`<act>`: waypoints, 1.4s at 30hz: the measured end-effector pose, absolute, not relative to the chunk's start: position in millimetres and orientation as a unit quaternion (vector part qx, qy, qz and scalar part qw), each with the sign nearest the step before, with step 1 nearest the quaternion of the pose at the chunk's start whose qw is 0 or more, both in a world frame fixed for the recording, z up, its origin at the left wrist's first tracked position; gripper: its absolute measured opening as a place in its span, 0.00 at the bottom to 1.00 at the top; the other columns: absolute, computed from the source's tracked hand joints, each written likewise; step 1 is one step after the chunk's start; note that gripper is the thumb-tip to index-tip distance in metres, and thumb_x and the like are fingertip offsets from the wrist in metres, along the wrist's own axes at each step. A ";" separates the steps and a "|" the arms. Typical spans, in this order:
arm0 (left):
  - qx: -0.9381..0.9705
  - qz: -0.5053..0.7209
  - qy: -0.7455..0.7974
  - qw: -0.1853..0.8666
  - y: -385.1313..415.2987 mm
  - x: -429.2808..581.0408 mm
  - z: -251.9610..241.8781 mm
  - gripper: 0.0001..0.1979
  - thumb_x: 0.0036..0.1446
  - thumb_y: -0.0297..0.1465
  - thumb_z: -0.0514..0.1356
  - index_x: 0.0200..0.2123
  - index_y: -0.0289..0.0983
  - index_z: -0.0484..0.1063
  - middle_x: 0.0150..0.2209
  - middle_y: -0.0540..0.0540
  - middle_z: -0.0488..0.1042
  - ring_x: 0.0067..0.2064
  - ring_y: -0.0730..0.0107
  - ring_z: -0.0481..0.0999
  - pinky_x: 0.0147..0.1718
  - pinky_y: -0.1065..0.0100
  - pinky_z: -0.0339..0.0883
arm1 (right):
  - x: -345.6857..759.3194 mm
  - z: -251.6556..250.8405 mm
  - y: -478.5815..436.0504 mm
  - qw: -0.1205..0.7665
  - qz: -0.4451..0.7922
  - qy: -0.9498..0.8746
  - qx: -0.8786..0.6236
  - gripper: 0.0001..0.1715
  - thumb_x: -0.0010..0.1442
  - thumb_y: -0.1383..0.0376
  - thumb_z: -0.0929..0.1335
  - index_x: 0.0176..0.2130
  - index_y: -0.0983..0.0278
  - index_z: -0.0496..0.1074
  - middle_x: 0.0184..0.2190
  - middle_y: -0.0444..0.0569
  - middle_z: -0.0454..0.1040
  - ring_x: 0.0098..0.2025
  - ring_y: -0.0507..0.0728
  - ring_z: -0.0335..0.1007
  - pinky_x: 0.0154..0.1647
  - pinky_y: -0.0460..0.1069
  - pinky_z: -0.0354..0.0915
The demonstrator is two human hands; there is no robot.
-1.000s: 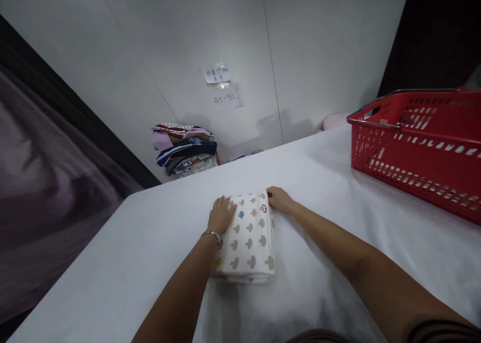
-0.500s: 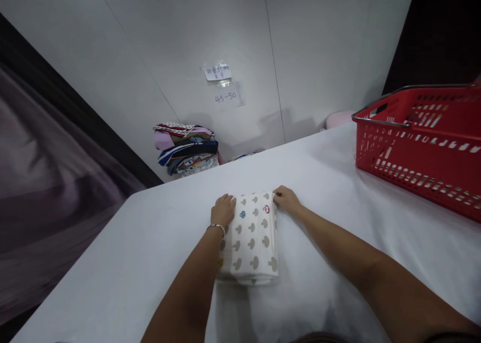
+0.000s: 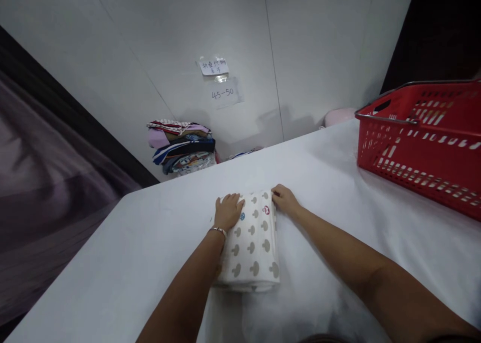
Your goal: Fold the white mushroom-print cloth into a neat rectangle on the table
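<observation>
A folded white cloth [image 3: 253, 242] printed with grey mushrooms, plus a red one and a blue one, lies on the white table in front of me. My left hand [image 3: 227, 211], with a bracelet at the wrist, rests flat on its far left part, fingers stretched out. At the far right corner my right hand [image 3: 284, 200] pinches the cloth's edge between thumb and fingers. The underside of the cloth and its layers at the left are mostly hidden.
A red plastic basket [image 3: 421, 152] with a metal handle stands on the table [image 3: 150, 263] at the right. Beyond the far edge is a stack of folded clothes [image 3: 184, 147]. Paper signs [image 3: 224, 92] hang on the wall. A purple curtain [image 3: 48, 182] hangs at the left.
My left hand has slid rightward onto the top of the cloth from its left edge. My right hand stays at the far right corner. The view has shifted slightly.
</observation>
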State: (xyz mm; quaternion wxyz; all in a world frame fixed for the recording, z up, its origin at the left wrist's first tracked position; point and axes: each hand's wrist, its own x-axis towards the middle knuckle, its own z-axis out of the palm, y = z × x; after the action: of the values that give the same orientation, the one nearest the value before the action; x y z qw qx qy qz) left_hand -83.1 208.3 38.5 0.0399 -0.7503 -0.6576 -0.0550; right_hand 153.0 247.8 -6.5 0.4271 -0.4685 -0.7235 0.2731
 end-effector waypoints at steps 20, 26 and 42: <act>-0.815 -0.068 -0.572 -0.070 188.1 -17.0 39.8 0.27 0.64 0.42 0.42 0.64 0.42 0.49 0.66 0.46 0.50 0.67 0.63 0.45 0.64 0.53 0.36 | 154.1 -2.2 245.6 0.348 0.284 -0.721 -0.528 0.10 0.55 0.71 0.62 0.34 0.62 0.71 0.34 0.46 0.74 0.36 0.53 0.67 0.38 0.47 0.59; -0.818 -0.056 -0.569 -0.061 187.9 -16.9 39.2 0.27 0.65 0.43 0.41 0.65 0.43 0.48 0.66 0.47 0.50 0.67 0.63 0.45 0.64 0.54 0.36 | 151.4 -2.4 243.1 0.345 0.264 -0.722 -0.539 0.11 0.57 0.71 0.61 0.36 0.62 0.71 0.35 0.46 0.73 0.37 0.53 0.65 0.38 0.47 0.58; -0.817 -0.043 -0.569 -0.082 190.2 -14.6 43.8 0.26 0.65 0.42 0.41 0.63 0.43 0.52 0.66 0.47 0.52 0.67 0.63 0.46 0.63 0.51 0.36 | 155.7 8.6 239.0 0.312 0.273 -0.735 -0.537 0.11 0.55 0.71 0.63 0.36 0.62 0.73 0.37 0.47 0.76 0.37 0.54 0.67 0.38 0.46 0.58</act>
State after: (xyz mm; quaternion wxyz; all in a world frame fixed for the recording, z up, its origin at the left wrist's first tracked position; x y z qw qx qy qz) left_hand -14.6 190.2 43.8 -0.0817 -0.8172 -0.5690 -0.0432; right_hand 155.7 239.0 8.6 0.3117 -0.5370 -0.7349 0.2729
